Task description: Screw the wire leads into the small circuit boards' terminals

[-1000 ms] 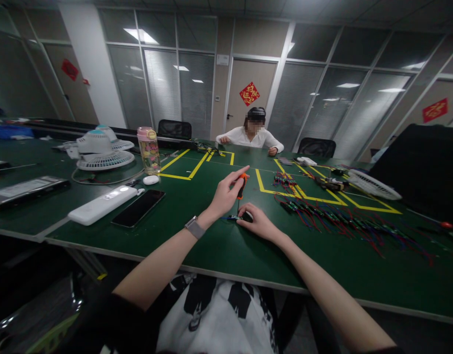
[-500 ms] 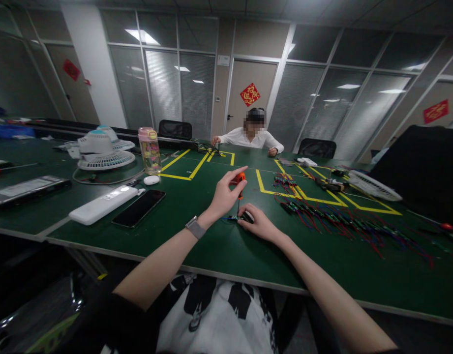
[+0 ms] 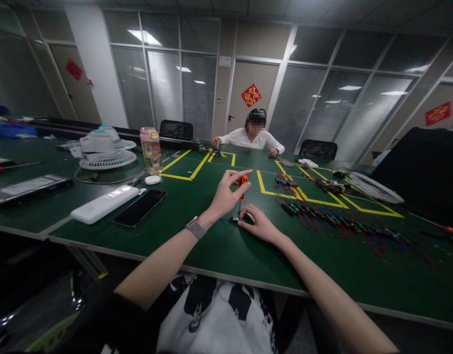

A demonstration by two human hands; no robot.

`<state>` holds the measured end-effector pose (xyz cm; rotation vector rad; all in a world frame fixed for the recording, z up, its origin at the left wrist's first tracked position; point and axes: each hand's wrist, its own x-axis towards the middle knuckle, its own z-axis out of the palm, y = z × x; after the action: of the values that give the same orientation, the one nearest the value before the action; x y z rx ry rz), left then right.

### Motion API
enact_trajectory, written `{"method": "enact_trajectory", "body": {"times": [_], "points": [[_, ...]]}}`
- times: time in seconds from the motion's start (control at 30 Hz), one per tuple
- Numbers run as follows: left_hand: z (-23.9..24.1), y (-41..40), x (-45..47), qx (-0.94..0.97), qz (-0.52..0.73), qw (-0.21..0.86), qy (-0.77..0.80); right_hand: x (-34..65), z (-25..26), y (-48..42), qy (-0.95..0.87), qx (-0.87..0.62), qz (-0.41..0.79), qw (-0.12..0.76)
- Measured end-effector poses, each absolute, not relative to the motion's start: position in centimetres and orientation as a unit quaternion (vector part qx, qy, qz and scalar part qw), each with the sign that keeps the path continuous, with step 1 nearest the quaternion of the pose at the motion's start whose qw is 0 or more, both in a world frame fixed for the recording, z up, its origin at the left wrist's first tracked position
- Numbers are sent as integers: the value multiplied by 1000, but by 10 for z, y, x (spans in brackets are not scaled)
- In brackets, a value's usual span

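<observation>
My left hand pinches the orange handle of a small screwdriver, held upright with its tip down on a small dark part on the green table. My right hand lies on the table just right of that part, fingers pressed on it to hold it still. A watch sits on my left wrist.
A heap of red, blue and black wired parts spreads to the right. A black phone, a white power bank, a pink bottle and white fans lie left. Another person sits across the table by yellow tape boxes.
My left fingers have shifted around the screwdriver handle, turning it in place. My right hand has stayed on the part.
</observation>
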<state>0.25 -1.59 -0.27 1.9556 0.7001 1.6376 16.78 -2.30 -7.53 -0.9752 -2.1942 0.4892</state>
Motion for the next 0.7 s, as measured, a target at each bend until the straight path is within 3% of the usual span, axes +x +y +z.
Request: {"method": "enact_trajectory", "body": {"times": [0.17,0.37,0.57,0.7], "points": [[-3,-16,5,720,577,315,224,168,-76,-22,-843,-376,186,337],[-4,-16,3,733,579,264,240,167,-77,-21,-843,-372,183,342],[-4,-17,5,738,575,282,211,167,-74,-23,-846,-380,175,330],[-4,-18,5,734,596,220,241,167,-73,-24,-848,-381,172,324]]}}
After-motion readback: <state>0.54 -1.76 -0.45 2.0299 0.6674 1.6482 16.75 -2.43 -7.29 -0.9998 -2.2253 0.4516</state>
